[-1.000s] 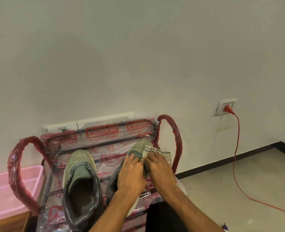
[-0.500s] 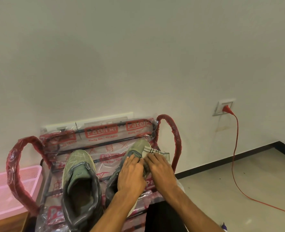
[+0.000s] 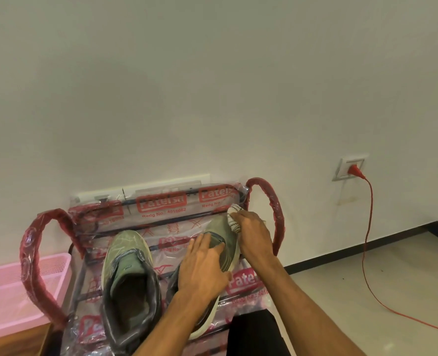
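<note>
When looking at the lower middle of the frame, find the right shoe point(image 3: 223, 228) and the left shoe point(image 3: 126, 250), both green, lying side by side on a rack point(image 3: 166, 205) wrapped in printed plastic, toes toward the wall point(image 3: 212, 98). Pressed on the right shoe from above, the left hand point(image 3: 202, 273): fingers straight and spread over the tongue, grip fully open, nothing held in it. Bunched in the right hand point(image 3: 253, 235), a white cloth point(image 3: 234, 215) with dark stitching, laid against the right side of the toe of the same shoe; grip closed round the cloth, fingers curled. Lying just beside, free of both hands, the left shoe with its opening upward. Curving up at both ends of the rack, red loops point(image 3: 30, 253). Standing at the lower left edge of the frame, just beside the rack, a pink basket point(image 3: 2, 299). Fixed on the wall at the middle right, a socket point(image 3: 342, 168) with a red plug point(image 3: 354, 170), and running from there down to the floor point(image 3: 341, 291) in the lower right, a red cable point(image 3: 367, 240).
</note>
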### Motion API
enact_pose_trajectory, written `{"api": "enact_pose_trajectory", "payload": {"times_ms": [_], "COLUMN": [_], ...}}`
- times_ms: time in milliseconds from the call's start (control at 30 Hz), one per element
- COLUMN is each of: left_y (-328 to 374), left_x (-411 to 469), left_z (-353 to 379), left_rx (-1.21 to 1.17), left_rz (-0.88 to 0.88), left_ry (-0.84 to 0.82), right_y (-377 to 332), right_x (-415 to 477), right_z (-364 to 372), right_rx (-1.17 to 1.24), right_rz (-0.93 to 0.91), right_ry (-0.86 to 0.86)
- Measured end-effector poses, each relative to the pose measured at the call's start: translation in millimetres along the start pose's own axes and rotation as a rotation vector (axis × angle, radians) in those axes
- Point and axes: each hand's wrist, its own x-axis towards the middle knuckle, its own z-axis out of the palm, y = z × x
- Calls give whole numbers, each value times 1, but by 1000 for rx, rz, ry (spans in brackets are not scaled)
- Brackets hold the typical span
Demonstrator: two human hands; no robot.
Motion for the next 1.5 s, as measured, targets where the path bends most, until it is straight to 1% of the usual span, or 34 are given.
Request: {"api": "enact_pose_trajectory", "payload": {"times_ms": [67, 167, 267, 367, 400, 467, 533, 567, 700, 733, 833, 867, 900, 1000, 1033, 1167, 1200, 1267, 1300, 1433, 1500], "left_y": [-4, -7, -3, 1, 3, 7, 10, 12, 14, 15, 17, 18, 18, 16, 14, 13, 13, 11, 10, 12, 11], "left_x": [1, 0, -3, -6, -7, -8, -7, -7, -8, -9, -10, -9, -9, -8, -8, -8, -8, -7, -7, -6, -6], "left_z": [-6, -11, -9, -3, -1, 2, 4, 5, 7, 7, 7, 7, 7, 8, 8, 9, 9, 9, 9, 9, 9], "left_rx": [33, 27, 24, 47, 53, 74, 85, 86, 97, 99, 105, 106, 101, 68, 59, 47, 45, 41, 35, 39, 27], "left_rz": [-43, -77, -62, -70, -74, -60, -43, -43, -52, -46, -24, -24, -33, -58, -56, -41, -48, -61, -64, -45, -63], "left_ry": [-57, -136, -139, -144, -154, -145, -130, -129, -134, -137, -159, -165, -168, -162, -159, -162, -167, -163, -157, -151, -148], "right_y": [-5, -10, -13, -7, -3, 5, 5, 0, -15, -11, -1, -1, -4, -10, -6, 8, 5, 1, 2, 10, 4], "right_x": [-1, 2, 4, 4, 6, 10, 14, 15, 11, 12, 23, 25, 26, 21, 20, 22, 21, 16, 14, 13, 9], "right_z": [4, 12, 17, 21, 22, 21, 20, 20, 29, 27, 21, 19, 19, 21, 20, 14, 14, 15, 15, 16, 20], "right_rx": [43, -2, -49, -194, -251, -308, -299, -277, -264, -271, -306, -326, -341, -365, -358, -346, -352, -381, -392, -354, -347], "right_rz": [-10, -69, -137, -301, -330, -282, -207, -214, -499, -498, -347, -330, -359, -549, -555, -378, -393, -493, -515, -351, -405], "right_ry": [-26, -30, -26, -102, -118, -116, -91, -93, -134, -138, -141, -148, -163, -202, -198, -175, -182, -187, -185, -176, -175]}}
